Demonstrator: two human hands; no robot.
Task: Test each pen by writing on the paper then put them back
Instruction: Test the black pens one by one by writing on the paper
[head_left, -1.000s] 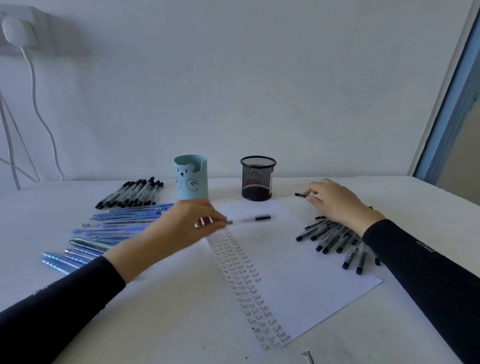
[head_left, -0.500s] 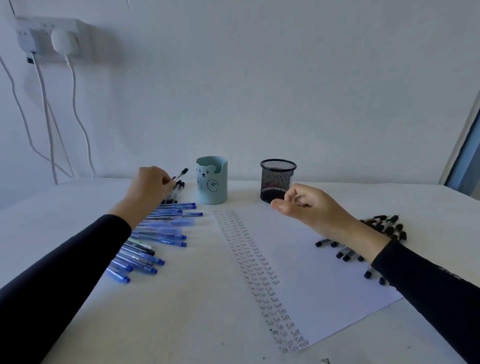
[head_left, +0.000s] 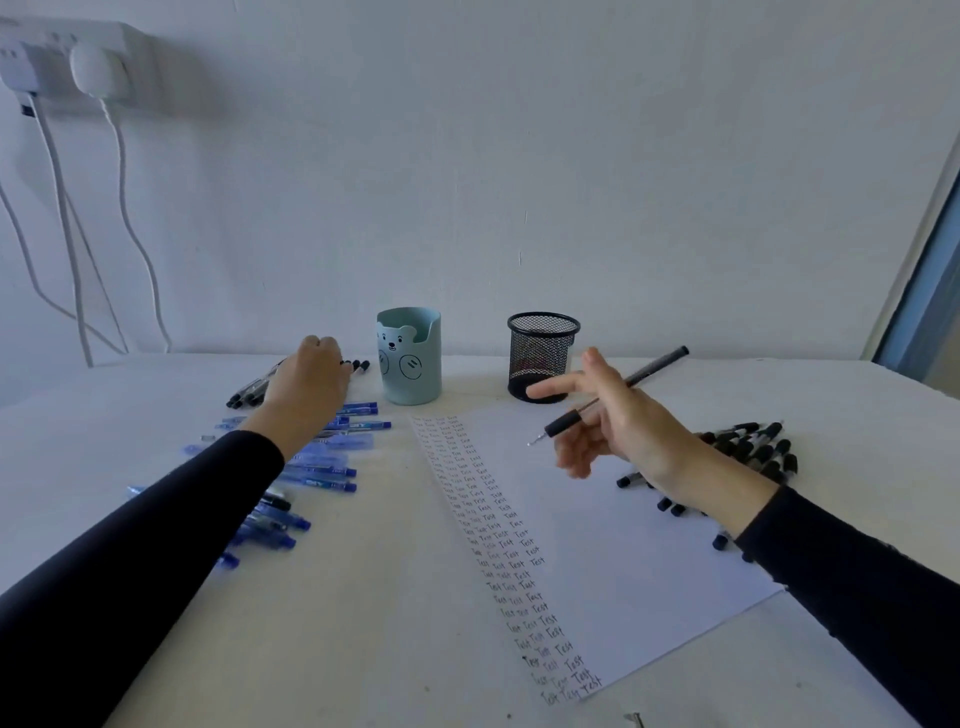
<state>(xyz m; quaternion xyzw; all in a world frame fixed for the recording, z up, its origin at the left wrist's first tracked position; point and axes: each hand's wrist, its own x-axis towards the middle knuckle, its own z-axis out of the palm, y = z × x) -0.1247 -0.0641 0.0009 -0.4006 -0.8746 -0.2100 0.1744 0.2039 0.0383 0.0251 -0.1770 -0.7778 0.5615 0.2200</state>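
My right hand (head_left: 623, 421) holds a black pen (head_left: 613, 397) above the white paper (head_left: 649, 545). The pen's bare tip points down and left and its back end sticks up to the right, while my index finger stretches out toward the mesh cup. My left hand (head_left: 309, 387) lies knuckles up on the row of black pens (head_left: 249, 392) at the far left. Its fingers are hidden, so a grip cannot be made out. Columns of the word "Test" run down the paper's left edge.
Several blue pens (head_left: 322, 470) lie under my left forearm. A pile of black pens (head_left: 753, 447) sits to the right of the paper. A light-blue bear cup (head_left: 410, 358) and a black mesh cup (head_left: 543, 356) stand at the back, with a wall socket and cables (head_left: 88, 67) at upper left.
My left hand carried a black pen from over the paper to the far-left row and lowered onto it. My right hand lifted a pen from the right pile and turned its tip toward the paper.
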